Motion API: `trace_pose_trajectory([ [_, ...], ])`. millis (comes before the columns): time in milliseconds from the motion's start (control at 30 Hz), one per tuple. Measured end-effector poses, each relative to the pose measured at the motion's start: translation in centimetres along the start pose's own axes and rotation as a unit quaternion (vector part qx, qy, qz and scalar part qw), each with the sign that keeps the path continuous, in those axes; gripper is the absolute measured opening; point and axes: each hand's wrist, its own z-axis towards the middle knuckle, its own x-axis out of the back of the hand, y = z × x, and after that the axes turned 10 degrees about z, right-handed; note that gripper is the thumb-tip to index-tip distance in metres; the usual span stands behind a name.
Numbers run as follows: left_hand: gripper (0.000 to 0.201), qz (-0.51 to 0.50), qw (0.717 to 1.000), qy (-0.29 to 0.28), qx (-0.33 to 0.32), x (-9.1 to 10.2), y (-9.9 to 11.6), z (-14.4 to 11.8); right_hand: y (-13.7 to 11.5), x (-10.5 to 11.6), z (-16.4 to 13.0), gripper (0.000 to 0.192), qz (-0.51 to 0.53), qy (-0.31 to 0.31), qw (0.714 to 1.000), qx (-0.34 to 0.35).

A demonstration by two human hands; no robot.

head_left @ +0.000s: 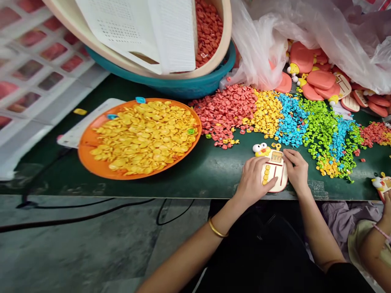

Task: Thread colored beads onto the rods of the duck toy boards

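A small duck-shaped toy calculator (274, 170) with a cream body, yellow buttons and a duck head at its top left lies near the front edge of the dark green table (195, 171). My left hand (253, 179) rests on its left side, fingers over the yellow buttons. My right hand (295, 167) grips its right edge. Just behind the toy lie heaps of small plastic buttons: red (227, 112), yellow (267, 112), blue (290, 120) and green (320, 128).
An orange tray (88, 152) full of yellow round pieces sits at left. Behind it a beige basin (224, 38) with red pieces stands in a teal tub (183, 85). Pink toy shells (320, 79) lie under a plastic bag at back right. Another person's arm (377, 244) is at right.
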Motion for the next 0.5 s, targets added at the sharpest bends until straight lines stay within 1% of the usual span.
trace_pose_trajectory([
  [100, 0.056, 0.007, 1.0, -0.003, 0.003, 0.0, 0.0, -0.1, 0.3, 0.2, -1.0, 0.028, -0.033, -0.018, 0.999, 0.027],
  [200, 0.055, 0.018, 1.0, -0.007, 0.006, 0.0, 0.1, -0.2, 0.1, 0.3, -2.8, 0.04, -0.082, -0.058, 0.993, 0.054],
  [267, 0.056, 0.025, 1.0, -0.007, 0.005, -0.1, 0.1, -0.2, -0.3, 0.2, -4.4, 0.049, -0.118, -0.088, 0.987, 0.071],
  [367, 0.057, 0.033, 0.999, -0.008, 0.0, -0.1, 0.0, -0.2, -1.3, -0.1, -6.5, 0.06, -0.17, -0.113, 0.975, 0.084],
  [433, 0.056, 0.038, 0.999, -0.01, -0.004, 0.0, 0.1, -0.2, -2.0, -0.3, -7.3, 0.061, -0.201, -0.124, 0.968, 0.082],
  [500, 0.054, 0.048, 0.999, -0.016, -0.009, 0.1, 0.2, -0.1, -2.7, -0.3, -7.6, 0.059, -0.223, -0.132, 0.963, 0.075],
])
